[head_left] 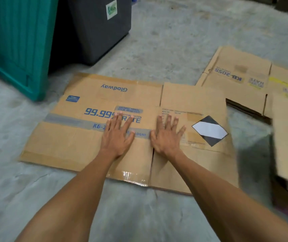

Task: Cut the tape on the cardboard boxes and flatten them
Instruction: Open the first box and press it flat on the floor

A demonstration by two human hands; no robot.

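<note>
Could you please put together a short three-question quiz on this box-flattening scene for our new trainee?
1. True or false: the left hand and the right hand both press with straight fingers on the flattened Glodway box.
2. Multiple choice: what stands on the floor beyond that box? A) a teal bin and a dark grey bin; B) a ladder; C) a trolley.
3. Fill in: the black-and-white diamond label lies to the ____ of the right hand.

Key: 1 true; 2 A; 3 right.
</note>
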